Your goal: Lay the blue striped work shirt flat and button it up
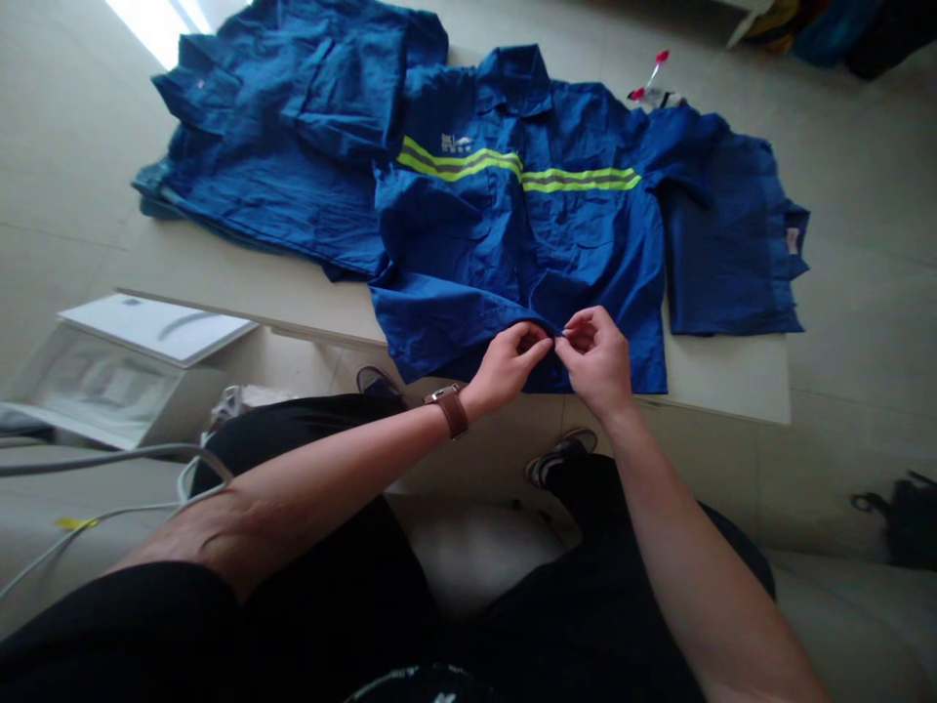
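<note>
A blue work jacket [468, 229] with a yellow-and-grey reflective stripe across its chest lies face up on a low table, its collar away from me. Both hands meet at the front opening near its lower hem. Thumb and fingers of my left hand [509, 361] pinch the edge of the front flap, lifting the cloth a little. Just beside it, my right hand [596, 356] also pinches the jacket's edge, fingertips almost touching the left ones. Whatever small part lies between the fingertips is hidden.
More blue garments [285, 146] are heaped at the left, and a folded blue garment [724, 234] lies at the right. The pale table [753, 376] shows along its near edge. A clear bottle with red parts [651, 83] stands behind. A white box [139, 361] and cables [109, 459] are at left.
</note>
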{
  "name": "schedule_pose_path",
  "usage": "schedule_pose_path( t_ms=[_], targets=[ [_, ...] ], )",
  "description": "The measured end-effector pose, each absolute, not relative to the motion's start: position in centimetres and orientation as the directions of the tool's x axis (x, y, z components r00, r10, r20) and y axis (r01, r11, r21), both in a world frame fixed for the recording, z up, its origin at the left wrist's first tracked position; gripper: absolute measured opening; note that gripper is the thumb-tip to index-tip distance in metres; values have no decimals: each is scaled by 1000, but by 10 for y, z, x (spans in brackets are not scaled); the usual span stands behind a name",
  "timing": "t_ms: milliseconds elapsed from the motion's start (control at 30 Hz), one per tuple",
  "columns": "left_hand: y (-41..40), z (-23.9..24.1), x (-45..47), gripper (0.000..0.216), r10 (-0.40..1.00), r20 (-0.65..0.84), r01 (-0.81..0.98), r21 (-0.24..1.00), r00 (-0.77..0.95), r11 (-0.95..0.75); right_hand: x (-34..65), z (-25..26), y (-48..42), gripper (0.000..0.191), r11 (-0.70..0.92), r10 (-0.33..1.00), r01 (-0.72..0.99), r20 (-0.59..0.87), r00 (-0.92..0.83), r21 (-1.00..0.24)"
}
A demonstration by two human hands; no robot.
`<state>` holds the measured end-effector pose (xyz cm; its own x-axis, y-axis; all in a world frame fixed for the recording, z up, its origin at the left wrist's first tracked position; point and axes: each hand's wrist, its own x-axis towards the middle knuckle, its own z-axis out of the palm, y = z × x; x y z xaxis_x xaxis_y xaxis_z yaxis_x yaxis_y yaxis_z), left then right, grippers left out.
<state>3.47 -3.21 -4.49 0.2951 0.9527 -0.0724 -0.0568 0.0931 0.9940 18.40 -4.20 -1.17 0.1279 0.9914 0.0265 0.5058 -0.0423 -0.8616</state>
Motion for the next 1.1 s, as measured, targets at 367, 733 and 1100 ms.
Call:
schedule_pose_path(
  t_ms=[367, 733, 1100],
  targets=[
    [-28, -44, 32, 13, 953, -25, -54, 998, 303, 43, 186, -15, -43, 22, -42, 994, 469, 11, 111, -882],
    [-50, -43, 37, 27, 804, -526, -252, 768, 276, 589, 195, 3, -42, 19, 10, 997, 491, -31, -77, -871],
    [-89, -63, 31, 21, 501, -856, -494, 492, -126, 717, 208, -9, -42, 12, 32, 978, 830, -155, -141, -556]
  ],
)
